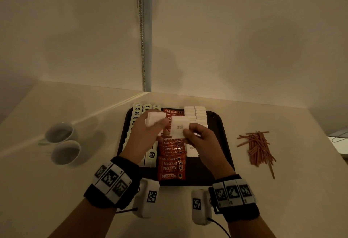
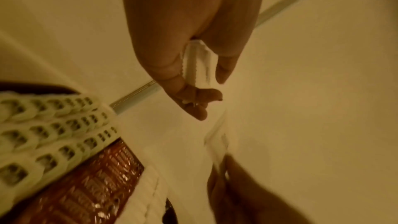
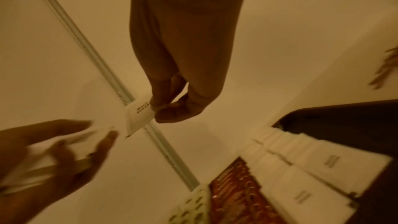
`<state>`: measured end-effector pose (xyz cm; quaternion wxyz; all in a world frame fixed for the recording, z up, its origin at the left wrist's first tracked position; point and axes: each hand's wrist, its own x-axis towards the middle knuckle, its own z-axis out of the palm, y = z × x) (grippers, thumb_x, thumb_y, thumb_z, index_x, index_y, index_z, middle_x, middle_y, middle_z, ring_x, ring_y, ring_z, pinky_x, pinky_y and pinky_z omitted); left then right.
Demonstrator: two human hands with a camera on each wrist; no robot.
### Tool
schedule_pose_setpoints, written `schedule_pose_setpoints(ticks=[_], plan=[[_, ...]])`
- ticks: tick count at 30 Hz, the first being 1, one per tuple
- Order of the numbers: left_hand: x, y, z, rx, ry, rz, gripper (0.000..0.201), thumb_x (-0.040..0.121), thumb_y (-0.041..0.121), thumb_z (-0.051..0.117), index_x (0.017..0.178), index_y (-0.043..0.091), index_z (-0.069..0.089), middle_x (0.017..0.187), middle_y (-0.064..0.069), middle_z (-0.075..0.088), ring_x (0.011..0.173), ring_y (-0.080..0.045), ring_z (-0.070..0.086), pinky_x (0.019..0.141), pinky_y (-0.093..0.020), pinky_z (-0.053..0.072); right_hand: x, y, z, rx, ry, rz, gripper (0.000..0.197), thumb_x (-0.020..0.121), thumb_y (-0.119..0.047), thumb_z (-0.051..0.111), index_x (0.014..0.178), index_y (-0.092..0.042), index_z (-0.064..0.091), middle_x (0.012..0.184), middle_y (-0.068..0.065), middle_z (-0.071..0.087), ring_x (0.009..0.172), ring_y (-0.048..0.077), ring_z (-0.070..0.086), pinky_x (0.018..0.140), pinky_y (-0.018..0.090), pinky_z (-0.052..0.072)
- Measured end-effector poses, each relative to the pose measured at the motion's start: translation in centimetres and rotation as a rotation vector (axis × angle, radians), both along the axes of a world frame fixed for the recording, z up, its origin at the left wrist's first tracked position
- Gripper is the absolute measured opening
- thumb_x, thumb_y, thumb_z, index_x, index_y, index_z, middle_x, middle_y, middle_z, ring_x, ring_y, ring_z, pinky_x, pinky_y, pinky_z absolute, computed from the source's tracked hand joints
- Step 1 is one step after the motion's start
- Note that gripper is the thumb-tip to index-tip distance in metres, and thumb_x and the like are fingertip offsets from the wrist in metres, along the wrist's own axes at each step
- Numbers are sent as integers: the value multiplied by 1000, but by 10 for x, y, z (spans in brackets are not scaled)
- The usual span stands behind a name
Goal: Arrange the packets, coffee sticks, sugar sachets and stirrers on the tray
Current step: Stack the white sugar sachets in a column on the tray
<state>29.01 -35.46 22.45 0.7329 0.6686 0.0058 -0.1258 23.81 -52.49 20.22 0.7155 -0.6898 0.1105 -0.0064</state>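
Left hand: the left hand [image 1: 146,134] is hovering over the left half of the tray, its fingers and thumb curling round a small stack of white sugar sachets [image 1: 155,118]; in the left wrist view the stack [image 2: 199,64] is sitting edge-on between thumb and fingers.
Right hand: the right hand [image 1: 201,138] is hovering over the middle of the tray, pinching a single white sachet [image 1: 179,127] by its near edge between thumb and fingertips; in the right wrist view the sachet [image 3: 140,117] is showing the print "WHITE SUGAR".
Gap between hands: the single sachet is sitting just beside the stack, and whether the two are touching is not clear.
Tray: the dark tray [image 1: 220,134] is lying on the pale counter [image 1: 188,209], near the wall corner.
Pale packets: rows of pale green packets [image 1: 146,107] are lying overlapped down the tray's left side.
Coffee sticks: a column of red Nescafe coffee sticks [image 1: 171,168] is running down the middle of the tray, from the far rim to the near rim.
Laid sachets: two columns of white sachets [image 1: 195,113] are lying overlapped to the right of the coffee sticks, partly hidden by the right hand.
Stirrers: a loose heap of brown stirrers [image 1: 258,147] is lying on the counter, to the right of the tray and apart from it.
Cups: two white cups [image 1: 64,143] are standing on the counter to the left of the tray, one just beside the other.
Wrists: each wrist is wearing a dark band with black-and-white marker squares.
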Motion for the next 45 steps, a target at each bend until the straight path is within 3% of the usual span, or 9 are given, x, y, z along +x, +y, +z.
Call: schedule_pose_setpoints(ticks=[4,10,20,25,28,31,35,41,45], plan=[[1,9,-3,-322,296,91,21,98,14,40,108,8,58,80,-12,71,59,-21,67,41,-21,47,-4,-35,-30,-186,97,-155,15,92,-11,56,104,-6,62,108,6,64,93,14,65,75,21,55],[0,13,-8,-310,322,78,29,99,18,41,121,9,57,85,-6,75,78,-28,67,43,-25,52,-17,-62,-101,-486,415,-187,14,89,-17,62,102,-19,59,106,1,63,100,19,61,91,40,53],[2,16,-9,-408,389,74,39,98,21,37,128,1,52,94,-17,69,84,-33,62,45,-23,54,-5,-54,-131,-570,450,-257,20,86,-14,65,105,-9,63,108,6,65,98,16,58,92,32,48],[3,18,-9,-414,393,70,26,97,15,37,112,7,58,80,-12,74,83,-33,63,45,-24,54,-4,-47,-129,-645,419,-306,17,86,-11,65,101,-5,62,97,5,61,92,15,56,80,21,42],[2,15,-8,-368,381,102,17,97,10,41,101,12,58,92,-14,70,89,-32,63,47,-24,55,-4,-40,-120,-641,352,-346,17,85,-13,66,98,-5,60,90,1,58,91,19,60,77,23,45],[2,13,-10,-295,351,129,15,96,10,49,109,8,56,106,-15,61,90,-25,61,48,-24,55,4,-20,-85,-539,185,-287,10,87,-21,64,92,-13,60,85,-5,61,80,8,59,76,24,52],[0,6,-9,-236,275,87,18,94,11,54,112,11,58,104,-11,64,81,-17,65,47,-21,53,17,16,-22,-189,30,24,22,88,-37,59,96,-18,65,90,-1,69,80,14,66,69,25,54],[-7,-3,-9,-152,174,61,19,89,8,61,106,17,59,107,-8,65,88,-18,65,53,-19,53,18,25,-1,-161,-69,60,11,89,-22,61,98,-17,66,94,2,70,87,20,68,78,38,57],[-8,2,-14,-281,261,73,21,92,10,56,114,11,57,106,-16,67,84,-25,69,57,-25,57,13,0,-4,-81,-41,-10,9,89,-16,60,96,-14,64,95,4,70,84,17,66,68,24,54]])
